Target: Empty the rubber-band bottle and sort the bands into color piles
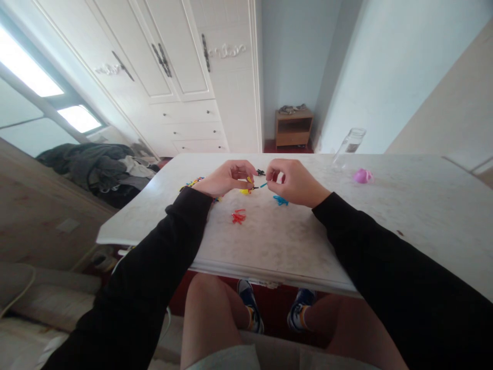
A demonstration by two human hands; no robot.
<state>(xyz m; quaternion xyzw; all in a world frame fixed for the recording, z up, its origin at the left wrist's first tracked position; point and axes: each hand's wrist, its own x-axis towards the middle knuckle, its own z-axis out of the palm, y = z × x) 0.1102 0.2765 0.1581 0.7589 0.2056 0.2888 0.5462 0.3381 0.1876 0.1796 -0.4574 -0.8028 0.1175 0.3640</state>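
Observation:
My left hand (235, 176) is over the white table, thumb and fingers closed on small elastic bands (250, 181), with yellow, red and black showing. Facing it, my right hand (290, 180) pinches a thin blue elastic band (263, 185), whose tip points at the black end by my left fingers. Below my right hand lies a pile of blue bands (281, 200). A red pile (239, 216) sits nearer to me, a black pile (261, 172) farther off. Yellow bands (245, 191) show under my left fingers. Multicoloured bands (194, 182) lie beside my left wrist, partly hidden by it.
On the right of the table (269, 246) are a clear glass bottle (348, 146) and a pink-purple object (362, 176). The table's front edge runs above my knees. Beyond it stand a white wardrobe (231, 103) and a small wooden cabinet (293, 128). Clothes (103, 169) are heaped at left.

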